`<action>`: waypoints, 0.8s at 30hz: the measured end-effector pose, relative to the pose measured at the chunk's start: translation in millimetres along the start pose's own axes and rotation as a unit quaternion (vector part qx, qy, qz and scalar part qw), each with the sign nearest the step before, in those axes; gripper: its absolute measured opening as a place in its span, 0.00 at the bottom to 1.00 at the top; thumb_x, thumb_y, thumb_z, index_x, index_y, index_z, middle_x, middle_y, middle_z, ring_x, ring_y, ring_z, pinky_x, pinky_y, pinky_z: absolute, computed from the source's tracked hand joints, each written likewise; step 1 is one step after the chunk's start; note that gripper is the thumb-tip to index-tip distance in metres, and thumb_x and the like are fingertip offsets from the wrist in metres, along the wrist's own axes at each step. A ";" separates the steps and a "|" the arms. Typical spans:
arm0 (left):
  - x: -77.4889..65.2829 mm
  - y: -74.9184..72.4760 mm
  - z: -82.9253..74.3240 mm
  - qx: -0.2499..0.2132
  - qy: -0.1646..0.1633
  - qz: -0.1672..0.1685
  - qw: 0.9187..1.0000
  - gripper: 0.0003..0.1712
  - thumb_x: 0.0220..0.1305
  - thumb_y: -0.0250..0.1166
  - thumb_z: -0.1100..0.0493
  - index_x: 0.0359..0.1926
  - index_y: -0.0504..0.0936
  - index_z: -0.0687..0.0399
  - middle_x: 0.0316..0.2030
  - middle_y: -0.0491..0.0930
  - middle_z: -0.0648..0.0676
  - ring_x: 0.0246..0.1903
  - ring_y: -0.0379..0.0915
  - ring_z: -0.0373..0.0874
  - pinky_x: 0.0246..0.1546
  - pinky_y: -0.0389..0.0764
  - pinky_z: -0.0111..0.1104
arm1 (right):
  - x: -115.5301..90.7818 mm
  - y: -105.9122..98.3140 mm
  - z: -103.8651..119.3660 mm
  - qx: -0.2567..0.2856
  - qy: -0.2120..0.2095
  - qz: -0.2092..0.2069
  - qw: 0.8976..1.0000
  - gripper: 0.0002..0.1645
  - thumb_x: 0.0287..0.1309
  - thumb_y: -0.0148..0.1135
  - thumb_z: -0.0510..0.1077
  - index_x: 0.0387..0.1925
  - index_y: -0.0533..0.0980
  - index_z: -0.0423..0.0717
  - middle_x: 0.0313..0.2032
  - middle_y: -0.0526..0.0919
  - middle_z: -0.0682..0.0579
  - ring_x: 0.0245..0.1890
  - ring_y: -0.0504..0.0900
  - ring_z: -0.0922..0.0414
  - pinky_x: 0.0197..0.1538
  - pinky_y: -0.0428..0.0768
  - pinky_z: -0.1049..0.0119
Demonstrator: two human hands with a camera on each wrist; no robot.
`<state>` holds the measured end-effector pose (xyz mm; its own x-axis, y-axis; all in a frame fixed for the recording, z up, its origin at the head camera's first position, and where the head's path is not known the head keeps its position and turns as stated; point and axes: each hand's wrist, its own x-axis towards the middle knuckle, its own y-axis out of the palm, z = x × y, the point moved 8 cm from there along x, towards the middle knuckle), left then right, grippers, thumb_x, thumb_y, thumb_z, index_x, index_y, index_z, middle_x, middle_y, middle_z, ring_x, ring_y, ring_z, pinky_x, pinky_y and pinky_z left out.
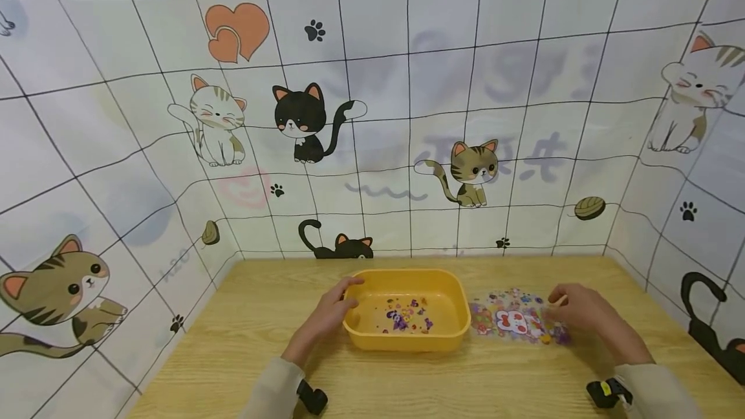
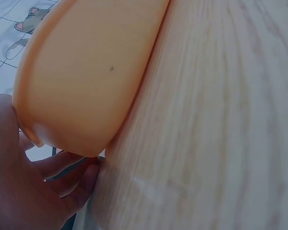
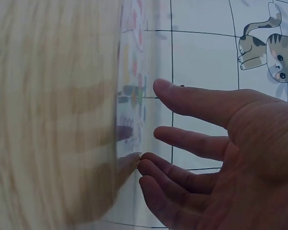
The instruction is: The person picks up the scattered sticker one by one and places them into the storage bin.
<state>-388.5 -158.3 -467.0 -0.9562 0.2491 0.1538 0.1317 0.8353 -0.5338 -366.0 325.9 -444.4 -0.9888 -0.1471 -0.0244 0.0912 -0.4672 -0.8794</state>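
Observation:
A yellow rectangular plastic basin (image 1: 407, 343) stands on the table, with small purple and multicoloured bits (image 1: 400, 322) scattered over its floor. My left hand (image 1: 328, 310) holds the basin's left end, thumb at the rim; in the left wrist view its other fingers curl against the outside wall. To the basin's right lies a flat, clear piece with many colourful little shapes and a white rabbit face (image 1: 515, 322). My right hand (image 1: 584, 308) is over that piece's right end. In the right wrist view its thumb and fingers are spread apart, fingertips close to the clear surface.
The wooden table (image 1: 244, 341) ends at a white wall covering (image 1: 384, 147) with a grid and cartoon cats, which also rises on the left and right sides. A black wrist strap (image 1: 608, 392) shows at the right cuff.

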 end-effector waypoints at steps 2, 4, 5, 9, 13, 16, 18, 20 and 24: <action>-0.1 -1.3 0.1 -0.001 0.000 -0.001 1.000 0.26 0.69 0.56 0.62 0.68 0.76 0.48 0.74 0.69 0.59 0.76 0.60 0.61 0.74 0.64 0.57 | 1.8 2.8 -3.0 -0.003 -0.002 0.008 1.000 0.33 0.58 0.74 0.53 0.51 0.78 0.28 0.47 0.84 0.32 0.43 0.84 0.41 0.42 0.84 0.47; -0.3 -1.9 0.2 0.001 0.001 0.000 1.000 0.26 0.70 0.56 0.62 0.68 0.76 0.48 0.74 0.68 0.60 0.76 0.59 0.62 0.74 0.64 0.58 | 3.4 5.5 -5.6 -0.010 -0.006 0.015 1.000 0.35 0.56 0.75 0.55 0.51 0.79 0.29 0.48 0.84 0.32 0.44 0.84 0.41 0.43 0.84 0.46; -0.7 -1.8 0.0 0.001 0.002 0.001 1.000 0.26 0.70 0.56 0.62 0.68 0.76 0.48 0.74 0.68 0.60 0.76 0.59 0.62 0.74 0.64 0.59 | 3.8 6.2 -6.3 -0.013 -0.010 0.017 1.000 0.36 0.55 0.76 0.56 0.51 0.79 0.29 0.48 0.84 0.33 0.44 0.84 0.41 0.43 0.83 0.46; -1.2 -0.9 -0.7 0.003 0.006 0.005 1.000 0.26 0.71 0.55 0.61 0.69 0.75 0.48 0.75 0.68 0.60 0.77 0.58 0.63 0.74 0.63 0.59 | 5.1 6.7 -9.0 -0.020 -0.013 0.020 1.000 0.36 0.52 0.78 0.57 0.49 0.80 0.31 0.45 0.85 0.36 0.43 0.83 0.43 0.42 0.82 0.47; -0.9 0.1 -0.6 0.007 0.005 0.003 1.000 0.26 0.71 0.55 0.61 0.69 0.75 0.48 0.75 0.68 0.59 0.76 0.59 0.63 0.73 0.64 0.60 | 5.2 7.8 -12.1 -0.018 -0.006 0.026 0.999 0.35 0.50 0.79 0.57 0.49 0.80 0.34 0.45 0.85 0.38 0.44 0.83 0.44 0.43 0.82 0.48; -1.1 -0.7 0.2 0.008 0.005 -0.001 1.000 0.26 0.71 0.55 0.62 0.69 0.75 0.49 0.75 0.68 0.60 0.76 0.60 0.64 0.73 0.64 0.60 | 6.3 8.9 -12.7 -0.016 -0.007 0.027 0.999 0.33 0.50 0.79 0.58 0.47 0.81 0.36 0.46 0.85 0.39 0.45 0.83 0.44 0.44 0.82 0.48; -1.5 -0.6 0.6 0.005 0.005 0.000 1.000 0.26 0.70 0.55 0.62 0.69 0.75 0.49 0.75 0.68 0.61 0.76 0.59 0.64 0.73 0.64 0.60 | 5.9 9.5 -13.2 -0.013 -0.008 0.025 1.000 0.32 0.49 0.80 0.57 0.45 0.81 0.38 0.46 0.85 0.40 0.44 0.83 0.44 0.43 0.82 0.49; -1.7 -0.4 -0.4 0.005 0.007 0.002 1.000 0.26 0.71 0.55 0.62 0.69 0.75 0.50 0.75 0.67 0.61 0.76 0.59 0.64 0.73 0.64 0.60 | 5.0 9.3 -13.7 -0.009 -0.004 0.025 1.000 0.30 0.49 0.79 0.56 0.45 0.81 0.38 0.45 0.85 0.41 0.44 0.82 0.45 0.43 0.81 0.49; -1.4 0.1 -3.8 0.008 0.008 0.002 1.000 0.26 0.71 0.54 0.62 0.69 0.75 0.51 0.75 0.67 0.61 0.77 0.58 0.64 0.74 0.63 0.60 | 3.8 8.2 -14.8 -0.003 0.009 0.028 1.000 0.29 0.50 0.79 0.55 0.45 0.81 0.39 0.43 0.84 0.42 0.43 0.81 0.47 0.42 0.80 0.51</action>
<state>-386.2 -156.7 -464.1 -0.9512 0.2606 0.1653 0.1310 0.8260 -0.5482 -370.7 334.4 -458.7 -0.9840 -0.1581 -0.0820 0.1461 -0.4533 -0.8793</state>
